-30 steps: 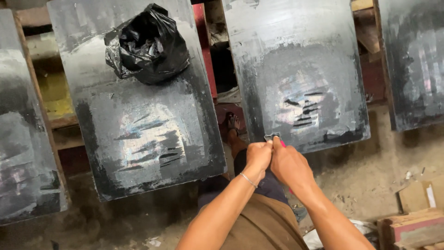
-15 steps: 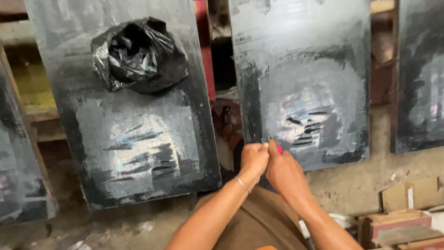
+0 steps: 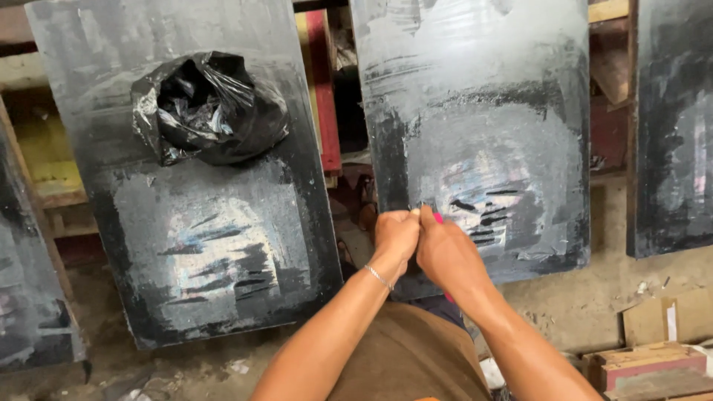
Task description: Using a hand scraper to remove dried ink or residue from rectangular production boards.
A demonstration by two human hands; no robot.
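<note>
My left hand (image 3: 394, 236), with a thin bracelet on the wrist, and my right hand (image 3: 448, 255) are pressed together fingertip to fingertip. Between them they pinch a small pink object (image 3: 438, 217), of which only a sliver shows. The hands are in front of the lower left corner of a black-stained board (image 3: 483, 96) that leans upright ahead of me. My knee in brown cloth (image 3: 405, 356) lies below my forearms.
A second stained board (image 3: 208, 245) leans to the left, with a crumpled black plastic bag (image 3: 210, 108) hanging on it. More dark boards stand at the far left (image 3: 30, 312) and far right (image 3: 672, 134). Red wooden slats (image 3: 324, 89) show between the boards. Wooden boxes (image 3: 646, 367) sit at the lower right.
My hands stay joined on the small object at the board's lower left corner. The view has drifted, so the boards and bag sit a little lower in frame.
</note>
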